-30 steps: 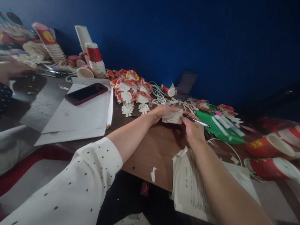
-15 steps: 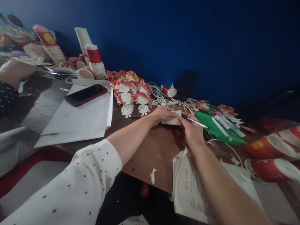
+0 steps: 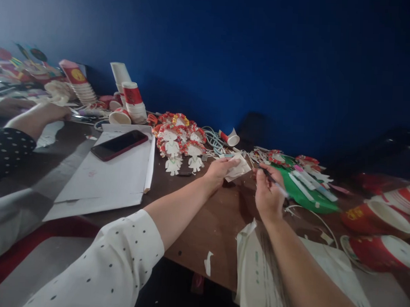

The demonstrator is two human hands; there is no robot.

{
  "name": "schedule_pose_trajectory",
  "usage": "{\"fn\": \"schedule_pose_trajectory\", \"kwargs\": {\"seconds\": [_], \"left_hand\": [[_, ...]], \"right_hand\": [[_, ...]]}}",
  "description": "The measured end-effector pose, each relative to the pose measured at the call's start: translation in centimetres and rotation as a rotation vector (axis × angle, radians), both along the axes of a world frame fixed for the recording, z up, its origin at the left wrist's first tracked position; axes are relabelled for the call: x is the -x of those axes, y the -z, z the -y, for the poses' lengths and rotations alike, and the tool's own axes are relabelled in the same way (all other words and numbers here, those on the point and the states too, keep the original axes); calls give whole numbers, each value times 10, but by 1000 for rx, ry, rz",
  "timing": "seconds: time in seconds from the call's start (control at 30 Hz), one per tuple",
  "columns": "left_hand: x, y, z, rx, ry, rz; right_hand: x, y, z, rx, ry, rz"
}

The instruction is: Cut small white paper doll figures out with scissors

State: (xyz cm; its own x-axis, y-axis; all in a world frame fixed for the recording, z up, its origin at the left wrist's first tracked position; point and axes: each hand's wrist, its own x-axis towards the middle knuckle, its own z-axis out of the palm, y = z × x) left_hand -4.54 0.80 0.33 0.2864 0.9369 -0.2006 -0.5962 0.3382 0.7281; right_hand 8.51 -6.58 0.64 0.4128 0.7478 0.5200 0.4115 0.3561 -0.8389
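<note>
The right hand point(image 3: 269, 195), gripping a slim dark-and-silver pen point(image 3: 271, 177), had drawn off toward three o'clock, leaving the small cream paper square point(image 3: 241, 170) pinched by the left hand point(image 3: 219, 171) alone.

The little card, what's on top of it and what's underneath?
The left hand's thumb lies on top of the little card. Its underside faces away, so I can't see what's beneath.
</note>
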Motion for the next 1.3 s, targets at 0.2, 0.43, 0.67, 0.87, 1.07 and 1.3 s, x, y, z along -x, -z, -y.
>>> {"fn": "schedule_pose_trajectory", "kwargs": {"seconds": [0.2, 0.43, 0.67, 0.87, 1.07, 1.3], "left_hand": [[-16, 0, 19, 5, 18, -8], [-20, 3, 24, -9, 44, -4], [-17, 7, 20, -55, 122, -20], [-13, 4, 21, -89, 171, -48], [-14, 7, 19, -96, 169, -107], [-15, 6, 20, -86, 181, -73]], "right_hand": [[5, 0, -4, 148, -55, -213], [4, 2, -9, 180, -2, -257], [3, -3, -4, 200, 3, -291], [-1, 0, -7, 191, 2, -335], [-4, 1, -8, 175, -5, -354], [-6, 4, -10, 146, -24, -368]]}}
